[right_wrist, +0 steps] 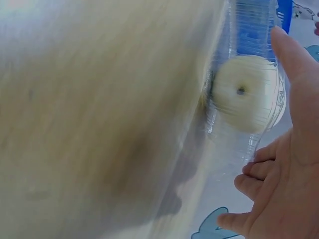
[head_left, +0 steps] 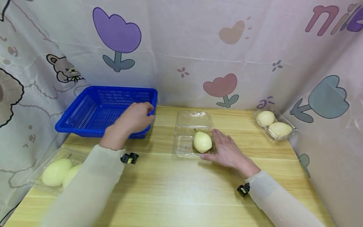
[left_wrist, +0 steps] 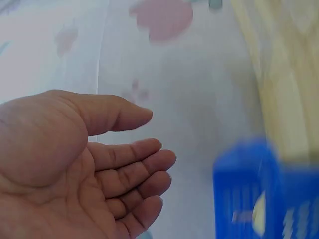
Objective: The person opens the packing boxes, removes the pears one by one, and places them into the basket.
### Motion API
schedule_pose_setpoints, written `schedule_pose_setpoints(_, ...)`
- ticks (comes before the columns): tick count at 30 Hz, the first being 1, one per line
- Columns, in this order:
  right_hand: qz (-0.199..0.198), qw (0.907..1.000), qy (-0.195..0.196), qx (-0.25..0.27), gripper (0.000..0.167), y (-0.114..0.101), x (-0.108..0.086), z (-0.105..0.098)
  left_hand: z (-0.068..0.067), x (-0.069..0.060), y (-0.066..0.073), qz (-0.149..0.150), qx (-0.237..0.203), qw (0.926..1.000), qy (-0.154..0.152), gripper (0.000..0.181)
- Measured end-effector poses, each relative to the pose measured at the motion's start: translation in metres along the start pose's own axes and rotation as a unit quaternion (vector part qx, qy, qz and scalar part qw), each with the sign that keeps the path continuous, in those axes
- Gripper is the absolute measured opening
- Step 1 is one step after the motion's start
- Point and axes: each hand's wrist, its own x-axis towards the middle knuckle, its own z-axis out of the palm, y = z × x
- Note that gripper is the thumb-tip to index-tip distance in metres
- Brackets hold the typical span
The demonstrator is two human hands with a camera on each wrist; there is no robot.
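Note:
One pale yellow pear (head_left: 202, 142) lies in the right half of an open clear plastic box (head_left: 184, 146), whose lid is folded back toward the curtain. My right hand (head_left: 228, 152) touches the box's right side, thumb at its front corner; in the right wrist view the hand (right_wrist: 284, 184) is beside the pear (right_wrist: 244, 94). Over the right rim of the blue basket (head_left: 106, 133), my left hand (head_left: 131, 118) is raised. The left wrist view shows this hand (left_wrist: 89, 164) with loosely bent fingers and nothing in it.
At the left front, a clear box holds pears (head_left: 57, 172), partly hidden by the left sleeve. Another clear box with two pears (head_left: 279, 130) stands at the back right of the wooden table (head_left: 181, 192). A patterned curtain (head_left: 175, 41) hangs behind and at both sides.

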Motion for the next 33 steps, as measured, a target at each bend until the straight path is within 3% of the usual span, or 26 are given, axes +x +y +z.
schedule_pose_setpoints(6,-0.005,0.999,0.001,-0.045,0.123,0.0,0.001,-0.001,0.038,0.002,0.032,0.041,-0.015,0.999,-0.015,0.048)
schedule_pose_setpoints(11,0.002,0.9979,-0.007,-0.064,0.121,0.0,0.003,0.0,0.067,0.01,0.046,0.057,-0.024,0.9973,-0.039,0.045)
schedule_pose_setpoints(14,0.004,0.9974,-0.008,-0.071,0.122,-0.001,0.003,0.0,0.084,0.017,0.052,0.057,-0.041,0.996,-0.056,0.045)
schedule_pose_setpoints(21,0.0,0.997,-0.006,-0.078,0.123,-0.001,0.004,0.003,0.119,0.035,0.062,0.022,-0.096,0.9916,-0.083,0.049)
schedule_pose_setpoints(28,-0.003,0.9969,-0.005,-0.078,0.126,0.0,0.003,0.004,0.134,0.053,0.074,0.003,-0.131,0.9874,-0.088,0.052)
schedule_pose_setpoints(33,-0.004,0.9968,-0.002,-0.08,0.125,0.001,0.002,0.003,0.141,0.061,0.082,-0.004,-0.109,0.9888,-0.102,0.056)
